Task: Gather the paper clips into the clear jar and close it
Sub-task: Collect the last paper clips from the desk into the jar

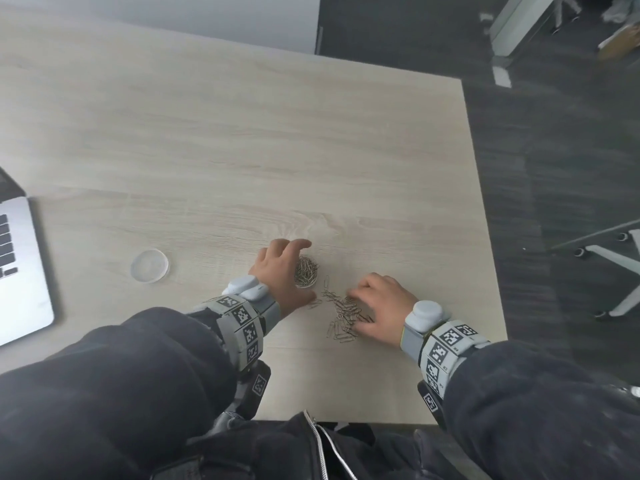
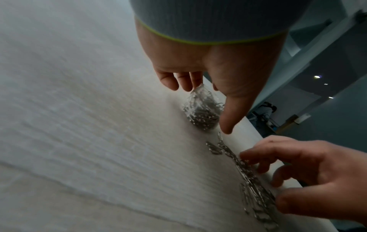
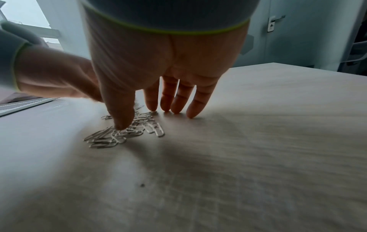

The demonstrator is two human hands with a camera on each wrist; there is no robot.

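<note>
A small clear jar [image 1: 306, 274] stands open on the table, packed with silver paper clips. My left hand [image 1: 278, 270] cups it, fingers curled round the far side and thumb along the near side; the left wrist view shows the jar [image 2: 202, 109] between those fingers and the thumb [image 2: 228, 122]. A loose pile of paper clips [image 1: 343, 318] lies just right of the jar. My right hand [image 1: 372, 306] is spread over that pile. In the right wrist view its straight fingertips [image 3: 190, 114] touch the table and its thumb presses on the clips [image 3: 123, 136].
The jar's clear round lid [image 1: 149, 265] lies flat on the table to the left. An open laptop [image 1: 20, 271] sits at the left edge. The table's right edge [image 1: 485, 237] drops to dark carpet, where a chair base [image 1: 620, 271] stands.
</note>
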